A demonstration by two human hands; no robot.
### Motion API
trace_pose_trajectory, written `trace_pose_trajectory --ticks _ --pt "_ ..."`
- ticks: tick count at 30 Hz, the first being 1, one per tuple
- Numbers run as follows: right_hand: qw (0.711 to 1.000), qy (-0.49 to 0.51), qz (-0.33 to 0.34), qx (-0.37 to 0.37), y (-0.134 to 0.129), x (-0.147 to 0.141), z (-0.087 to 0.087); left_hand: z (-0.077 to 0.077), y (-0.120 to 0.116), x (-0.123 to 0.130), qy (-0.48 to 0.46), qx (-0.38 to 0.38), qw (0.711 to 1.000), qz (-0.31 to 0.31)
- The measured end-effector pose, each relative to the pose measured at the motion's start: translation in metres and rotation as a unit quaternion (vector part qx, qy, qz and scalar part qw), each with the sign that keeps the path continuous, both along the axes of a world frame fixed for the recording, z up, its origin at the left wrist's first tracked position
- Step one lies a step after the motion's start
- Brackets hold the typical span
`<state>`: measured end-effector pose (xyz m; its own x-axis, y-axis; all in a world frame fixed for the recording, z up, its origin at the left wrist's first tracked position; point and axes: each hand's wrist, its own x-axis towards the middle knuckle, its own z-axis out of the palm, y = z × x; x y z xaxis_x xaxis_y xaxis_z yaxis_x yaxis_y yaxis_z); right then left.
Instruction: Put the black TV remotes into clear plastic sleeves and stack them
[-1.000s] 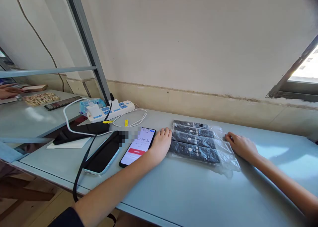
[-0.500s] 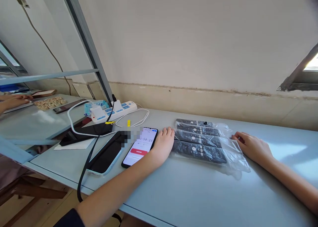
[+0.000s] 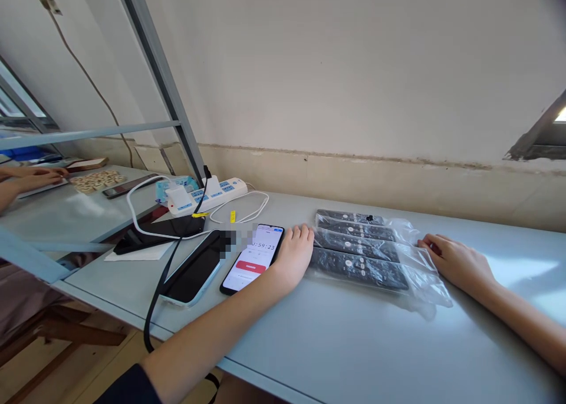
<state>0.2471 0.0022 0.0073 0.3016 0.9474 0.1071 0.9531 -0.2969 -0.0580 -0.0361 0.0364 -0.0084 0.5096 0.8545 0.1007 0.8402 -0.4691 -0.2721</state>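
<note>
Several black remote controls (image 3: 360, 268) in clear plastic bags (image 3: 424, 280) lie side by side in a row on the table, buttons facing up. My left hand (image 3: 297, 253) rests palm down at their left ends, its fingers slightly bent and apart, touching or almost touching the nearest bags. Just left of it lies a phone (image 3: 254, 259) with a lit timer screen, partly covered by my wrist. On the other side, my right hand (image 3: 457, 262) lies on the table with loosely bent fingers, its thumb side beside the loose bag ends. Nothing shows in its fingers.
Further left lie a dark-screened phone (image 3: 194, 268), another black device (image 3: 154, 233) and a white power strip (image 3: 216, 194) with cables. A metal frame post (image 3: 163, 79) rises behind. Another person's hand (image 3: 39, 177) is at the neighbouring table near small wooden pieces (image 3: 99, 181).
The view has shifted slightly, so everything sits a little further right in the picture. Both hands and the remote controls keep their places relative to each other.
</note>
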Motion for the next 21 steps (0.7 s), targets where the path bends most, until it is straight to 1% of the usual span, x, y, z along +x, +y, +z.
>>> trace_pose_trajectory --ticks 4,8,10,12,17,21 --pt "1.000 -0.002 0.004 0.005 0.001 0.004 -0.004 0.001 0.000 0.000 -0.003 0.004 1.000 -0.001" --pt "0.998 -0.007 0.052 0.036 0.004 0.016 -0.012 0.002 -0.001 0.000 -0.002 0.003 1.000 -0.001" --pt "0.997 -0.007 0.064 0.046 0.005 0.020 -0.013 0.002 -0.001 0.000 0.000 0.002 1.000 -0.003" --pt "0.997 -0.004 0.056 0.043 0.004 0.019 -0.012 0.002 -0.002 0.000 0.001 0.002 1.000 -0.004" --pt "1.000 0.007 0.020 0.018 0.000 0.005 -0.005 0.001 -0.001 0.000 0.005 0.009 1.000 -0.003" --pt "1.000 0.017 0.017 0.017 -0.001 0.004 -0.003 0.000 0.000 0.001 0.007 0.009 1.000 0.003"
